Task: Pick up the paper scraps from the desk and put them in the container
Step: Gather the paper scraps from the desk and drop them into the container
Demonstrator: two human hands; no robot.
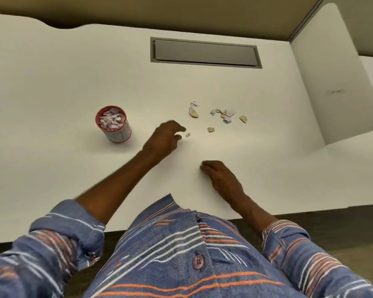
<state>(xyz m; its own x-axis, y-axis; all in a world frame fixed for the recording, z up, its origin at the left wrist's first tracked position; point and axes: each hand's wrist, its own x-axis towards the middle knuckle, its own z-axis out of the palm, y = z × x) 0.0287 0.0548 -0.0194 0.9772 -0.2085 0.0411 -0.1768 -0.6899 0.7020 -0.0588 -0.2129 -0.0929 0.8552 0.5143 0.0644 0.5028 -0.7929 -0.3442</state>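
Left hand (164, 136) is smeared with blur, so no idea if its fingertips touch the tiny scrap (187, 135) just beside them or stop short. Right hand (222, 177), near the desk's (52, 82) front edge, has its fingers tucked under, so whatever's beneath is hidden. The print on the container (119, 134) is too small to read, and the heaped paper (111, 121) hides its inside. The loose scraps (224, 115) further back are too small to count. The desk runs out of view on the left, and the shirt (181, 254) is cut off at the bottom.
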